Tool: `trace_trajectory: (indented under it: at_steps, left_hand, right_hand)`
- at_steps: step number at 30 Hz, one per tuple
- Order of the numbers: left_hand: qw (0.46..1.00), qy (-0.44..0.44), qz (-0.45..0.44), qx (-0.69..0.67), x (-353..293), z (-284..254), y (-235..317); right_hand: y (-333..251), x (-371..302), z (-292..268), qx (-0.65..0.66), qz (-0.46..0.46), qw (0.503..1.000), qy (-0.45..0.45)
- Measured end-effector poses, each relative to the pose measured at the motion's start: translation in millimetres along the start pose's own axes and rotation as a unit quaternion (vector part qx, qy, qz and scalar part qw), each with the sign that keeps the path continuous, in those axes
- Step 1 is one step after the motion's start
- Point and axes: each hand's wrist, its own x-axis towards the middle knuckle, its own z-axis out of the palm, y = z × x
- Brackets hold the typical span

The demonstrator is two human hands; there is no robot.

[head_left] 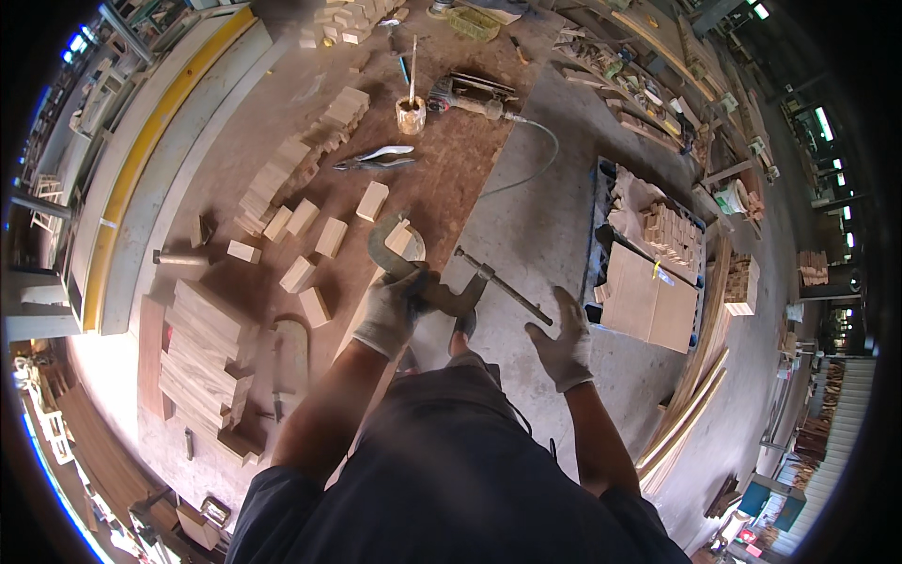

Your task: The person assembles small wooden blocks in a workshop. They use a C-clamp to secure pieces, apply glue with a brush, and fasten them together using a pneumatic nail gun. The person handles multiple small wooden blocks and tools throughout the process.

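Workbench [460, 160]: extending across the upper left and centre, carrying wooden parts and tools. Pallet [593, 289]: resting on the floor at right, supporting wooden pieces [672, 235] and a cardboard sheet [648, 301]. Block stack [207, 348]: sitting at the near left of the workbench. Block row [305, 155]: running diagonally beyond the stack. C-clamp [456, 301]: hanging in the left hand [385, 315] near the workbench edge, pointing its threaded rod [512, 293] toward the right hand [564, 343]. Left hand, gloved: closing firmly around the clamp frame. Right hand, gloved: spreading fingers wide, apparently stopping just short of the rod end. Pliers [365, 161]: lying beyond the loose blocks [331, 238]. Pot [411, 117]: standing past the pliers, holding an upright stick [413, 68]. Loose blocks: lying scattered between row and clamp.
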Motion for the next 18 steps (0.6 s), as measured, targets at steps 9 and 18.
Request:
trace_trajectory:
  at_steps: [9,18]
  left_hand:
    - [1.0,-0.002,-0.001,0.009,-2,7,1]
    - [1.0,-0.002,0.018,-0.003,-4,9,11]
  right_hand:
    - [34,-12,-6,0.645,0.4,0.603,-0.246]
    - [-10,-3,4,-0.003,-0.119,0.99,0.07]
